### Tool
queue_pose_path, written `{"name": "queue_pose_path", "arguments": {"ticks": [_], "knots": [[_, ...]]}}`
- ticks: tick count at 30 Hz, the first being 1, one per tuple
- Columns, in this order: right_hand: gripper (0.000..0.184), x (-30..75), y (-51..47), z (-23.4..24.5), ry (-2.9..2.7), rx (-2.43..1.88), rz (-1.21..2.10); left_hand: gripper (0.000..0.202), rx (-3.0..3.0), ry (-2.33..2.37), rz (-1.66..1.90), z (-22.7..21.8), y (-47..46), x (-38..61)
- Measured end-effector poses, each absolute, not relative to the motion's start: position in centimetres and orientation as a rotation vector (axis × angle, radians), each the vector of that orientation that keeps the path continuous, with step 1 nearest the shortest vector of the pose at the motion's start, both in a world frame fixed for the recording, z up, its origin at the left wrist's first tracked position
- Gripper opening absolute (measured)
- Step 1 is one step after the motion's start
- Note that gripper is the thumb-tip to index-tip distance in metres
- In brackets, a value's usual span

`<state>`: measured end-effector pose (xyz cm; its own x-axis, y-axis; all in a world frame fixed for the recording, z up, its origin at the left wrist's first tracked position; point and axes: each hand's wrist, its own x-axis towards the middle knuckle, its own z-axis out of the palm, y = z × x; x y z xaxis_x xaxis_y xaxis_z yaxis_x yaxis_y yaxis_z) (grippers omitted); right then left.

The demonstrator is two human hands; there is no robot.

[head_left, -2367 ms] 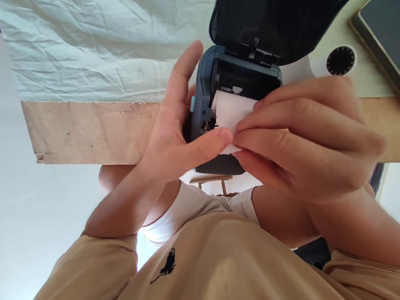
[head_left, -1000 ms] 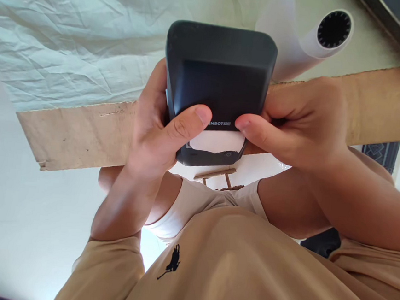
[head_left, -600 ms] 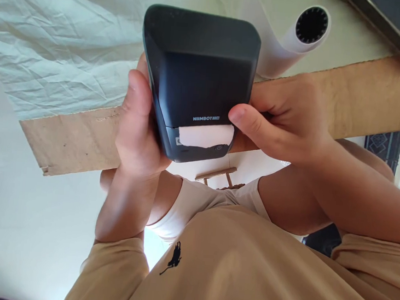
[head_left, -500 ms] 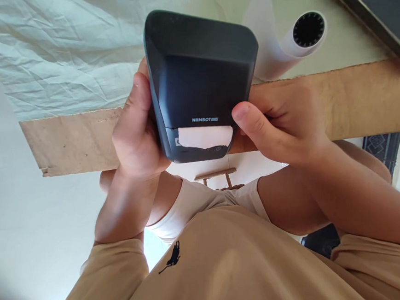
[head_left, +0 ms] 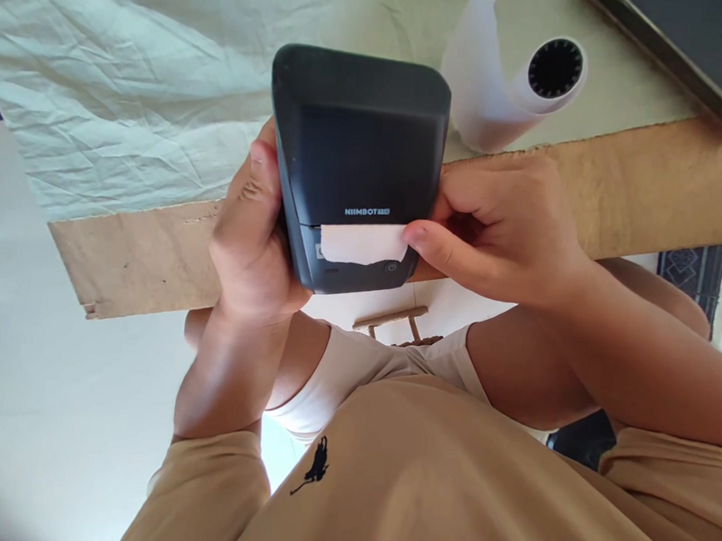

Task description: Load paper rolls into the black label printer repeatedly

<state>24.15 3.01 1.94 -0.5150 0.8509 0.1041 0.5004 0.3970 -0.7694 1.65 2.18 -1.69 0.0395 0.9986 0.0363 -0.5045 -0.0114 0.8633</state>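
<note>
A black label printer (head_left: 369, 163) marked NIIMBOT is held up over the table's near edge, its front facing me. Out of its slot comes a torn-edged strip of white label paper (head_left: 360, 244). My left hand (head_left: 251, 237) grips the printer along its left side, thumb up the edge and the other fingers hidden behind. At the right side, my right hand (head_left: 502, 223) is closed, its fingers curled against the casing. The tip of its thumb rests on the right end of the paper strip, beside the power button (head_left: 390, 266).
Behind the printer, a partly unwound roll of white film (head_left: 505, 98) with a dark core lies on the pale green cloth (head_left: 132, 77). A dark flat object (head_left: 697, 47) sits at the far right. The table's wooden edge (head_left: 137, 261) runs beneath my hands.
The printer has tipped a little and sits slightly lower in view. My right thumb has slid down and left from the casing onto the paper's end.
</note>
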Motion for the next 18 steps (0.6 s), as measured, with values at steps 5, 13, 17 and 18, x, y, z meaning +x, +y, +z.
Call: {"name": "queue_pose_path", "arguments": {"ticks": [5, 13, 17, 18], "knots": [[0.061, 24.5, 3.2, 1.8, -2.175, -1.11, 0.991, 0.058, 0.869, 0.667, 1.443, -2.6, 2.1, 1.6], [0.053, 24.4, 3.2, 2.0, -2.159, -1.062, 0.943, 0.062, 0.782, 0.761, 1.464, -0.4, 1.5, 2.3], [0.05, 24.1, 3.1, 2.7, -2.128, -0.983, 0.949, 0.053, 0.801, 0.752, 1.432, -0.3, 1.6, 2.1], [0.051, 24.0, 3.1, 3.0, -2.107, -0.963, 0.952, 0.051, 0.79, 0.772, 1.421, -0.5, 1.6, 2.1]]}}
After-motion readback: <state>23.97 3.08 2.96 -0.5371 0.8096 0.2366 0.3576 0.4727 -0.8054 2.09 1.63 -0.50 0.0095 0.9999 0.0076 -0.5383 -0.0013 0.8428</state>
